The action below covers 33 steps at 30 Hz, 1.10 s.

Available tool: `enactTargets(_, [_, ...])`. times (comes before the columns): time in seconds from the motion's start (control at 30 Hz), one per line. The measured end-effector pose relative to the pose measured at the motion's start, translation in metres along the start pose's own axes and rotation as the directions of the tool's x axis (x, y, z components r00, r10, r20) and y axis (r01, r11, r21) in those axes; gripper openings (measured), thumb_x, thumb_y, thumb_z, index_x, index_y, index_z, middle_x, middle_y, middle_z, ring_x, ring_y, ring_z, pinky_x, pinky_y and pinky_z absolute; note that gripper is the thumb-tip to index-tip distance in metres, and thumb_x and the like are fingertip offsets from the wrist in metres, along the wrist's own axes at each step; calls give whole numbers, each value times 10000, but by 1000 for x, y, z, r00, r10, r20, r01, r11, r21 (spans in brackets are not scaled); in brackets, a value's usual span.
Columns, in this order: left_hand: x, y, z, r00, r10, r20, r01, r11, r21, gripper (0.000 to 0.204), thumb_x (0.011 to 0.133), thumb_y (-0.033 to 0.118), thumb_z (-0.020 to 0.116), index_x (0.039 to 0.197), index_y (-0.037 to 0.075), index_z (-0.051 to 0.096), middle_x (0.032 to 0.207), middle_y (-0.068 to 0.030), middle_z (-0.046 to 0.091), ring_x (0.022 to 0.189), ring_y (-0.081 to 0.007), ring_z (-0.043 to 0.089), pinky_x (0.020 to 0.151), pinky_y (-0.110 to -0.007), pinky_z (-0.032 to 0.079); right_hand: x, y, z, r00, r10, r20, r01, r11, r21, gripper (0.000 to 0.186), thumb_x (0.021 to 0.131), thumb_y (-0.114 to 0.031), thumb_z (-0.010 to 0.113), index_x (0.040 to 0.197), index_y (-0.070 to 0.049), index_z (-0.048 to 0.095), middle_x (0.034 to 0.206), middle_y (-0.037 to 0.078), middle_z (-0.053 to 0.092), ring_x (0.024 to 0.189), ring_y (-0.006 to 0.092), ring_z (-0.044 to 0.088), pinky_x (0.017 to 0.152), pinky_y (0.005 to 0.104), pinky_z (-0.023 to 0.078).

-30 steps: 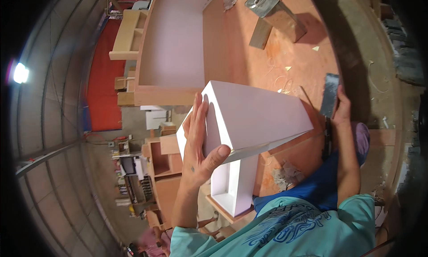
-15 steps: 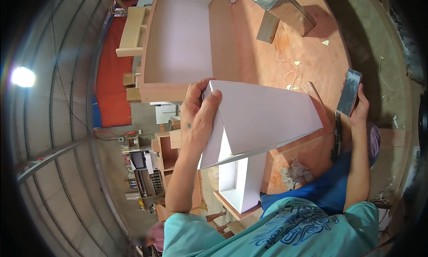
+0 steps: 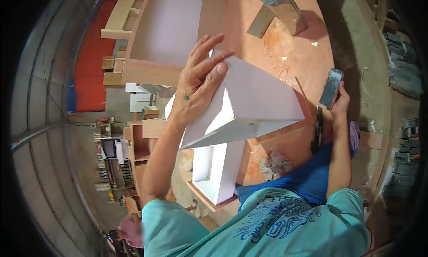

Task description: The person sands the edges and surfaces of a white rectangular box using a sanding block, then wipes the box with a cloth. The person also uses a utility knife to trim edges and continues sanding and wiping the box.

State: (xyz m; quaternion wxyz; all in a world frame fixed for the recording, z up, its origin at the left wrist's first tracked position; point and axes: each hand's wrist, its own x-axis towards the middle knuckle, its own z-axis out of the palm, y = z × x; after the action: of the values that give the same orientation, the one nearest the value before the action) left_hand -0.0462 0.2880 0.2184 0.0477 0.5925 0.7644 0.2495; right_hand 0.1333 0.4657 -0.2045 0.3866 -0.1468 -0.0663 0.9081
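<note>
Your left hand (image 3: pixel 195 86), fingers loosely spread, lies over the upper-left corner of the white box (image 3: pixel 263 94) at centre frame; the box stretches rightward from it. Your right hand (image 3: pixel 341 103), farther off, grips a dark rectangular block (image 3: pixel 331 88), long axis near-vertical, right of the box and apart.

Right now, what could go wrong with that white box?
The white box might slip or tip: the left hand is at one corner, fingers spread. The dark block in the right hand could scuff its pale face if they knock. Small yellowish scraps on the table might mark it too.
</note>
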Motion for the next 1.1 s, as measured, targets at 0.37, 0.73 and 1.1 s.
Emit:
enactTargets(0.37, [-26,27,-9,941,215,263,-247,964,94,316,666,173,804,916,81,634,1237,-102,677,1504,-458,296,1204,-658,157,2,-6,1,998,-70,-11,69,997,-20,384,1044,-324,530,1275,-30,617,1067,100,704,916,222,682,823,349,552])
enactTargets(0.73, [-34,52,8,962,223,160,-263,912,315,179,819,166,728,854,2,664,1246,-217,693,1419,-500,416,1150,-634,315,10,-3,-12,1000,-24,-6,24,997,72,481,1066,-332,485,1415,-2,513,1317,134,635,1118,236,649,955,376,532])
enactTargets(1.1, [-37,36,2,970,212,122,-219,975,48,280,943,245,612,926,3,753,1195,-187,725,1425,-498,415,1211,-597,153,9,-6,-10,1000,13,-22,-10,995,97,507,1074,-305,464,1466,16,456,1410,155,588,1190,255,627,1013,393,516])
